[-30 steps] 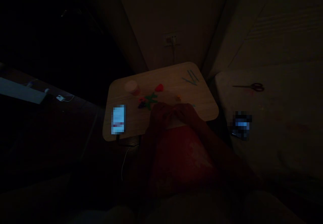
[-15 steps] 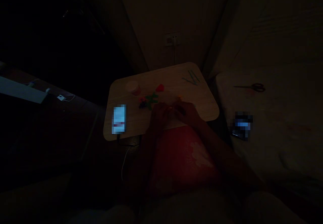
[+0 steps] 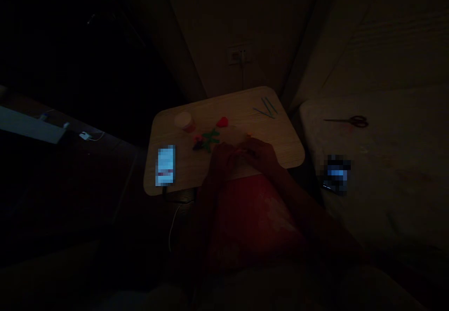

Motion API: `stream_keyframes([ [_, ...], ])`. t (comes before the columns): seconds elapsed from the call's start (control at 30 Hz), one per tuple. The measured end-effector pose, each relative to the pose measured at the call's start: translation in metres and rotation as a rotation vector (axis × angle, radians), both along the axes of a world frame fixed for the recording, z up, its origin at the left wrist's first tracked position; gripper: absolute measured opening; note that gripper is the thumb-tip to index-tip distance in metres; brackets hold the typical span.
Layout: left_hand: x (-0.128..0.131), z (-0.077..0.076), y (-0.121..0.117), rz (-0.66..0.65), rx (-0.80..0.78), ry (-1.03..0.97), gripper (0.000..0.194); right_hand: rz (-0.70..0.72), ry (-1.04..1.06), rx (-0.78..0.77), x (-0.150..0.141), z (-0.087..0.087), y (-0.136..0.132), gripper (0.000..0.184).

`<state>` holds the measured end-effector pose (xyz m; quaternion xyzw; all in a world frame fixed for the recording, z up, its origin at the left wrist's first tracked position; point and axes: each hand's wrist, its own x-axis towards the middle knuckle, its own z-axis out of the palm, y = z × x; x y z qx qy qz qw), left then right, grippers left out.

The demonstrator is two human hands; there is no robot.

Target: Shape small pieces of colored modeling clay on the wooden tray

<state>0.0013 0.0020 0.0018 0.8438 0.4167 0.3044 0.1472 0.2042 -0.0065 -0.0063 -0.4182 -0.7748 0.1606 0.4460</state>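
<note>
Both hands meet over the front part of a small wooden table point(image 3: 189, 175) in very dim light. My left hand point(image 3: 222, 159) has its fingers curled inward. Close on its right, my right hand point(image 3: 261, 154) is closed too, fingertips almost touching the left ones. A small reddish bit point(image 3: 240, 151) shows faintly between the fingertips; its kind cannot be told. Beyond the right fingers lies a little orange piece point(image 3: 249, 135). Green leaf-like pieces point(image 3: 211, 138) lie left of the hands, with a pink piece point(image 3: 198, 138) and a dark piece point(image 3: 198, 146) beside them. A red lump point(image 3: 222, 122) sits farther back.
A lidded tub point(image 3: 184, 120) stands at the table's back left, and a lit, blurred phone point(image 3: 165, 166) lies at the left. Thin sticks point(image 3: 265, 111) lie back right. Scissors point(image 3: 354, 121) and a dark device point(image 3: 336, 174) rest on the pale surface at right.
The right hand has shifted slightly, its fingers lying a little higher and more over the small piece. The reddish glint between the fingertips is less visible. Things on the table stay put.
</note>
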Motion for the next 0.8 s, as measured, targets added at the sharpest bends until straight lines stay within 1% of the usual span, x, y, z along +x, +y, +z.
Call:
stream_keyframes([
  [0.17, -0.001, 0.000, 0.000, -0.004, 0.002, 0.022, 0.042, 0.044, -0.007, -0.015, 0.000, -0.001, -0.001, 0.020],
  [0.33, -0.003, 0.005, -0.001, 0.010, 0.012, 0.025, 0.036, 0.050, -0.024, 0.006, 0.001, -0.003, 0.000, 0.021],
  [0.43, -0.001, 0.007, -0.003, 0.022, 0.027, 0.007, 0.038, 0.019, -0.010, 0.023, -0.003, -0.002, -0.002, 0.025],
  [0.5, 0.001, 0.007, -0.003, 0.056, 0.047, -0.024, 0.039, -0.015, 0.027, 0.027, -0.005, 0.000, -0.003, 0.028],
  [0.57, 0.003, 0.005, -0.003, 0.104, 0.059, -0.083, 0.042, -0.071, 0.098, 0.030, -0.006, 0.002, -0.004, 0.029],
  [0.6, 0.004, 0.004, -0.003, 0.145, 0.061, -0.133, 0.044, -0.131, 0.153, 0.023, -0.005, 0.003, -0.004, 0.030],
  [0.67, 0.002, 0.002, -0.001, 0.282, 0.069, -0.285, 0.050, -0.294, 0.280, -0.017, -0.003, 0.004, -0.005, 0.032],
  [0.7, 0.001, 0.001, 0.000, 0.362, 0.078, -0.369, 0.050, -0.367, 0.331, -0.041, -0.002, 0.005, -0.005, 0.033],
  [0.73, -0.001, 0.000, 0.001, 0.432, 0.098, -0.440, 0.048, -0.411, 0.363, -0.059, -0.001, 0.006, -0.005, 0.034],
  [0.77, -0.003, 0.000, 0.002, 0.477, 0.127, -0.493, 0.044, -0.415, 0.369, -0.067, 0.000, 0.007, -0.005, 0.034],
  [0.8, -0.005, -0.001, 0.003, 0.491, 0.163, -0.524, 0.041, -0.388, 0.357, -0.061, 0.000, 0.008, -0.005, 0.032],
])
